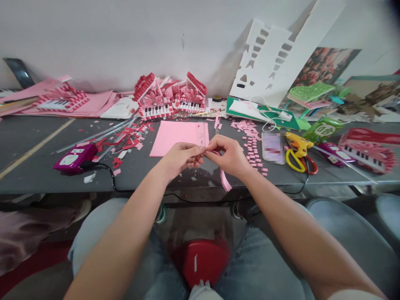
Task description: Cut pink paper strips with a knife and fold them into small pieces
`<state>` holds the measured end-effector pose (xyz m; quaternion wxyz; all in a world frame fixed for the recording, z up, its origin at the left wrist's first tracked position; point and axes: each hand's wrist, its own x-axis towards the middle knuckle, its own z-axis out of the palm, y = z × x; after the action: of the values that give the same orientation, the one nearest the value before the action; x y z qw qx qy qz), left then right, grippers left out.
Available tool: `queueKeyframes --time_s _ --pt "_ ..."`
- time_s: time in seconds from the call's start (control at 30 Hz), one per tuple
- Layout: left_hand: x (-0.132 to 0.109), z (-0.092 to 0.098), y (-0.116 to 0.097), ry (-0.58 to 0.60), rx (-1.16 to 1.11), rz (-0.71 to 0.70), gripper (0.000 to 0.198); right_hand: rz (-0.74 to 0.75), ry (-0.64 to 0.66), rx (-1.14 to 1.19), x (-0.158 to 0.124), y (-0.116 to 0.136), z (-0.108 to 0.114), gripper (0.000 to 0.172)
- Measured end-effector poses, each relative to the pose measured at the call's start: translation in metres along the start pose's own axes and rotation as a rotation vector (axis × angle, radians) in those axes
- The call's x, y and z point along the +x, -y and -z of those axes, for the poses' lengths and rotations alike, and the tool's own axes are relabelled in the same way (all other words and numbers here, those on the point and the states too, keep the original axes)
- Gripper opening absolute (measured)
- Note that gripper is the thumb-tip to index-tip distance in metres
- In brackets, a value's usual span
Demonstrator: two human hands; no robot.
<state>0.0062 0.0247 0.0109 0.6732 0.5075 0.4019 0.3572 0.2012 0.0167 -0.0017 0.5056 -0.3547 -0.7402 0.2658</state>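
Observation:
My left hand (184, 157) and my right hand (229, 155) meet above the table's front edge, fingertips pinched together on a narrow pink strip (225, 182). The strip's loose end hangs below my right hand. A thin, pale pointed thing (216, 130) sticks up behind my right hand; whether that hand holds it I cannot tell. Behind my hands lies a stack of pink sheets (175, 135), with a clear ruler (201, 134) along its right side. To the right, several small pink rolled pieces (253, 153) lie in rows beside pink scraps (245, 126).
Purple boxes (76, 158) with cables sit left and right. Red scraps (131, 135) and long clear sticks lie on the left. Several pink model pianos (156, 102) stand along the wall. On the right are a phone (272, 146), yellow scissors (295, 160) and a yellow glue gun (300, 143).

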Motion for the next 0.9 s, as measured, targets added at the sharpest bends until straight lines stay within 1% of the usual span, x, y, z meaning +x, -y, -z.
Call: queueKeyframes --time_s 0.13,0.27,0.37,0.47,0.57,0.67,0.73,0.8,0.9 --pt "0.001 0.001 0.0 -0.044 0.011 -0.006 0.033 -0.06 -0.025 0.027 -0.001 -0.004 -0.004 0.026" --pt "0.001 0.002 -0.001 -0.04 0.06 -0.004 0.028 -0.055 0.021 0.016 0.001 -0.005 -0.002 0.027" --pt "0.0 0.0 0.001 -0.026 0.062 -0.002 0.031 -0.034 0.028 0.011 0.002 -0.004 -0.001 0.031" --pt "0.0 -0.002 0.002 -0.026 0.064 -0.031 0.035 -0.015 -0.005 -0.007 0.002 -0.002 -0.001 0.036" --pt "0.0 -0.003 0.003 -0.045 0.091 -0.062 0.033 -0.029 -0.017 -0.026 0.002 -0.002 -0.001 0.039" --pt "-0.001 -0.002 0.0 -0.069 0.108 -0.089 0.031 -0.052 0.043 0.018 0.003 -0.002 0.003 0.032" --pt "-0.001 -0.001 -0.001 -0.079 0.13 -0.104 0.029 -0.059 0.091 0.047 0.004 -0.001 0.006 0.032" --pt "-0.001 0.0 -0.001 -0.068 0.149 -0.106 0.028 -0.058 0.117 0.057 0.003 0.0 0.009 0.032" --pt "-0.001 0.001 0.0 -0.024 0.157 -0.084 0.027 -0.041 0.124 0.051 0.003 0.002 0.01 0.032"
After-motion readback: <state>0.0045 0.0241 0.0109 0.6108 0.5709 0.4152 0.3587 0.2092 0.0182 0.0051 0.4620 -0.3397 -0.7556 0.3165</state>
